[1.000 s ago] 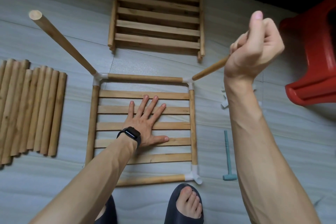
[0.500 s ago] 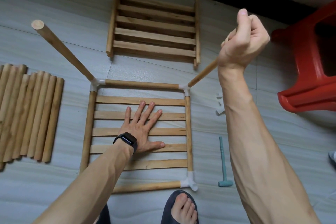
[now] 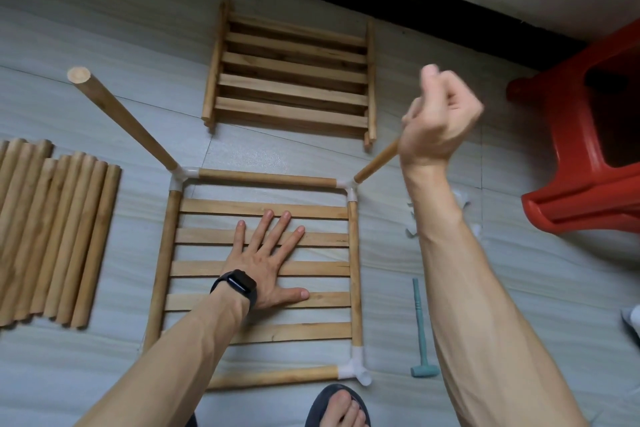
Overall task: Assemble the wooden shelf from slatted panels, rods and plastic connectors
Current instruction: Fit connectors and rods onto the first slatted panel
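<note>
A slatted wooden panel [image 3: 221,208] lies on the floor, framed by rods joined with white plastic connectors. My left hand [image 3: 268,260] presses flat on its slats, fingers spread. My right hand [image 3: 440,121] grips the top of an upright rod [image 3: 375,163] that enters the far right connector [image 3: 348,185]. Another upright rod [image 3: 121,118] stands in the far left connector [image 3: 181,175]. The near right connector [image 3: 356,369] has an empty socket facing up. My left forearm hides the near left corner.
A second slatted panel [image 3: 291,80] lies beyond the frame. Several loose rods [image 3: 52,236] lie side by side at the left. A small teal mallet [image 3: 420,329] and spare white connectors [image 3: 414,224] lie at the right, near a red plastic stool [image 3: 588,135]. My sandalled foot [image 3: 341,407] is below.
The view has tilted, so everything sits lower in frame. My right hand has stayed clenched on the rod's top; my left hand stays flat on the slats.
</note>
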{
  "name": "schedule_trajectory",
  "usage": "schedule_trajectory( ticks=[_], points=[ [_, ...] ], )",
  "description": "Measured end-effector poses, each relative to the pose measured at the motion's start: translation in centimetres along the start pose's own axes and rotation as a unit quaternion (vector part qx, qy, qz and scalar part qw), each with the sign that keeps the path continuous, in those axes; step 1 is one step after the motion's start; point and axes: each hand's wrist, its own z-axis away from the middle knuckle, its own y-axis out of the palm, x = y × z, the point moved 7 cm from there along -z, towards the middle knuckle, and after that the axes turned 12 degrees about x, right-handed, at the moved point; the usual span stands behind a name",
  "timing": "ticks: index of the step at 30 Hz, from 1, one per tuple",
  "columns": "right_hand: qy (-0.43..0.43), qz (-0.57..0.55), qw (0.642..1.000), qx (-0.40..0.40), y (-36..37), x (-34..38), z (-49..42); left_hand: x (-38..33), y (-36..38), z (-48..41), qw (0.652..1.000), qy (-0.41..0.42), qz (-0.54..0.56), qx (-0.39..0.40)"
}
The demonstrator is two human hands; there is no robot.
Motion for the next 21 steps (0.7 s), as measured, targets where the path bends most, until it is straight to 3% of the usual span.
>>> schedule_trajectory(
  ticks=[3,7,21],
  points=[
    [0.010,0.000,0.997,0.071,2.2,-0.1,1.2,0.0,-0.2,0.1,1.000,0.000,0.000,-0.001],
    [0.065,-0.032,0.997,0.032,0.7,-1.5,0.5,-0.1,-0.2,0.3,1.000,0.001,-0.006,0.010],
    [0.078,0.113,0.990,-0.022,1.0,-0.8,1.8,-0.1,-0.1,1.0,1.000,-0.007,-0.006,-0.014]
  ],
)
